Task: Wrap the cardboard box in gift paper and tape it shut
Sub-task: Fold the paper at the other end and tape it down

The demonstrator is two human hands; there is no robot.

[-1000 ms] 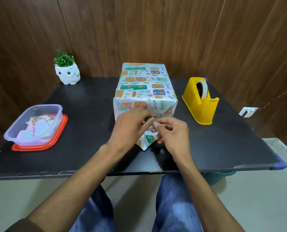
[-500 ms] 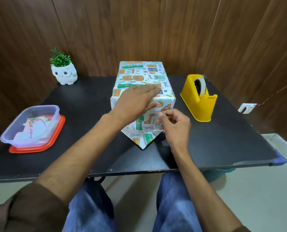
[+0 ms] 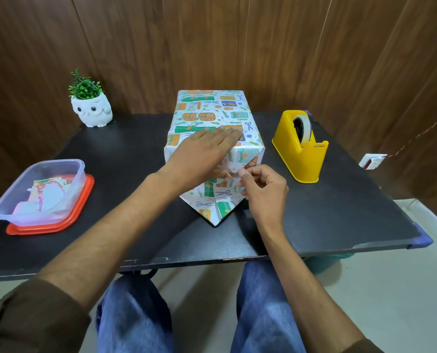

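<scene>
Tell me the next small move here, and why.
Probably fold the pointed flap up against the near end of the wrapped box: it lies flat on the table, unfastened, while the left hand presses flat on top and the right hand, fingers curled, waits at that end.

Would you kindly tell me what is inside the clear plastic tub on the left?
The clear tub holds white and colourfully printed paper scraps; anything beneath them is hidden.

The left hand has quit the near flap and moved toward 12 o'clock, now flat with straight fingers on top of the wrapped box.
</scene>
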